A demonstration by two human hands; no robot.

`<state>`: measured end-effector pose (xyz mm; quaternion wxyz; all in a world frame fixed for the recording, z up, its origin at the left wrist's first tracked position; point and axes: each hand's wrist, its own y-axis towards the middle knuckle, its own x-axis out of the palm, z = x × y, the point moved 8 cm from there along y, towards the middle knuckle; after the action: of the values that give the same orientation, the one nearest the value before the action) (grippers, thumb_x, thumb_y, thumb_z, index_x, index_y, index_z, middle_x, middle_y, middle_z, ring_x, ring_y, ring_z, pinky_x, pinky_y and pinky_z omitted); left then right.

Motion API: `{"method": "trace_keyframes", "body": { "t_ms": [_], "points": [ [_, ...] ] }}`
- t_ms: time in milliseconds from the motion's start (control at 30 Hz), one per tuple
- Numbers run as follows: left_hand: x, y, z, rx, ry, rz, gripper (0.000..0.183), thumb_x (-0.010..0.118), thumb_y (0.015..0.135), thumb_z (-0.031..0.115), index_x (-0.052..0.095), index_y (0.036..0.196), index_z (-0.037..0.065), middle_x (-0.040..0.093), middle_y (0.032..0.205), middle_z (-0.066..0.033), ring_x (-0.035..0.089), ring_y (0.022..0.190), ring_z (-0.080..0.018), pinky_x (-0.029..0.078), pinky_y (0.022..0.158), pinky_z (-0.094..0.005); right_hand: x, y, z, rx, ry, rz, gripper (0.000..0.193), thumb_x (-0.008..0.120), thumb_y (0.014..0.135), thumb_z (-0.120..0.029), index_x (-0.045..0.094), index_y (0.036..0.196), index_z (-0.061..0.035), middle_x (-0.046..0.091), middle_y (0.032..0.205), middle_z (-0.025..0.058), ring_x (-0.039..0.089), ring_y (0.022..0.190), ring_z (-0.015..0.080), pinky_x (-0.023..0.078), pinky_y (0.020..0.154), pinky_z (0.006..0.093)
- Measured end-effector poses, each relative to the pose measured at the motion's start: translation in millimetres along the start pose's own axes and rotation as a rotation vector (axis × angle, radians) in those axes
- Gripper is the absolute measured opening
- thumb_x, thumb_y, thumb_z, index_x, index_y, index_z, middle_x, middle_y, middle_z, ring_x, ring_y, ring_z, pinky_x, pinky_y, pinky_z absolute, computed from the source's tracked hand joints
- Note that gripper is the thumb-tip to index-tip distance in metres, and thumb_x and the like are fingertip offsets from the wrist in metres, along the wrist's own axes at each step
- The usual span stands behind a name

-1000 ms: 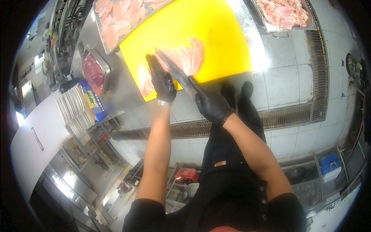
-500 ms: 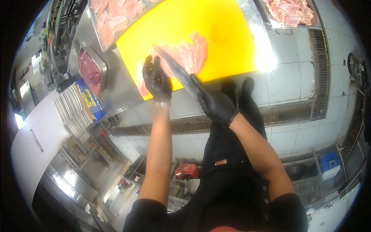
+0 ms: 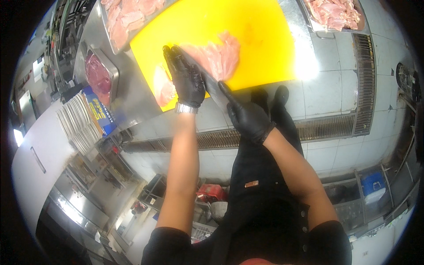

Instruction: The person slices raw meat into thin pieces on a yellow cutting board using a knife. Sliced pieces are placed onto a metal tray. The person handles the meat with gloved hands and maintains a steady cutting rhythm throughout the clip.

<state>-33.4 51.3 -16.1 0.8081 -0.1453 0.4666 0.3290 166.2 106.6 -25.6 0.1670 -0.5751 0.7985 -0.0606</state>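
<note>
Pale floor tiles (image 3: pixel 324 97) and a long drain grate (image 3: pixel 214 142) run beneath a metal table (image 3: pixel 137 95), where a yellow cutting board (image 3: pixel 269 42) reaches the near edge. Larger of two raw meat pieces on show, the pale pink fillet (image 3: pixel 224 55) lies toward the board's near edge; a smaller piece (image 3: pixel 162 86) sits by its near left corner. Whether the two join beneath the hand cannot be told.

The right hand (image 3: pixel 248 115) is closed around the handle end of a knife (image 3: pixel 213 85), its forefinger stretched along the blade, which slants along the fillet's left side. The left hand (image 3: pixel 186 77) lies between the two pieces, just beside the blade, fingers straight and close together; how hard they press cannot be told.

Beyond the board's left edge is a tray (image 3: pixel 116 51) of pale slices (image 3: pixel 128 24); nearer the tabletop's left edge, another holds dark red meat (image 3: pixel 98 75).

Slicing the fillet looks like the step in hand. A further stroke would call for a steady blade, with the left fingertips clear of its edge.
</note>
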Motion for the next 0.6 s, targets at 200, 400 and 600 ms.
{"method": "trace_keyframes", "body": {
  "t_ms": [200, 400, 600],
  "points": [
    [-5.6, -7.4, 3.4, 0.143, 0.265, -0.076, 0.076, 0.040, 0.110, 0.029, 0.007, 0.168, -0.007, 0.002, 0.179, -0.0241, 0.001, 0.166, -0.0394, 0.001, 0.134, -0.0460, 2.8, 1.4, 1.1, -0.016, 0.017, 0.022, 0.066, 0.053, 0.105, -0.017, 0.033, 0.168, -0.0204, 0.069, 0.081, 0.0281, 0.070, 0.073, 0.0440, 0.056, 0.075, 0.0553],
    [-9.0, -10.7, 5.3, 0.172, 0.260, -0.092, 0.083, 0.047, 0.103, 0.031, 0.013, 0.164, -0.014, 0.008, 0.174, -0.0344, 0.006, 0.163, -0.0499, 0.006, 0.133, -0.0513, 8.6, 3.1, 5.7, 0.091, 0.026, -0.098, 0.061, 0.053, 0.106, -0.013, 0.039, 0.166, -0.0149, 0.069, 0.111, 0.0332, 0.070, 0.094, 0.0468, 0.057, 0.087, 0.0508],
    [-9.1, -21.6, 6.6, 0.178, 0.265, -0.120, 0.087, 0.049, 0.102, 0.033, 0.013, 0.163, -0.017, 0.009, 0.172, -0.0397, 0.005, 0.161, -0.0568, 0.007, 0.132, -0.0570, 6.4, 7.0, 1.2, 0.044, 0.010, -0.044, 0.061, 0.054, 0.106, -0.012, 0.041, 0.165, -0.0142, 0.068, 0.117, 0.0329, 0.070, 0.098, 0.0458, 0.057, 0.089, 0.0504]
  ]
}}
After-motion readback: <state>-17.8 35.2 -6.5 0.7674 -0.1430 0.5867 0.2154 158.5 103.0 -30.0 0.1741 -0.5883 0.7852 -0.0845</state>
